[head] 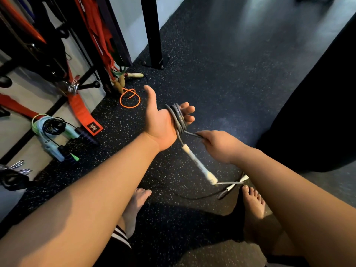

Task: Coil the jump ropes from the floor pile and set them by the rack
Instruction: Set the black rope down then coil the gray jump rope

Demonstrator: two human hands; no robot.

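In the head view, the left hand (pixel 161 122) is held out to the right of the rack (pixel 107 78). Its thumb is spread and its fingers are curled, with the grey jump rope (pixel 178 118) wound in several turns round them. Farther from the rack, the right hand (pixel 219 145) pinches a strand leading off the coil. A white handle (pixel 196 162) dangles below. An orange rope (pixel 130 99) lies at the rack's foot.

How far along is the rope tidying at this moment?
Done: orange rope and blue-handled rope lie by the rack. In hand: grey rope wound round the left hand, right hand pinching its strand. Left: finish coiling, then the rope by the feet.
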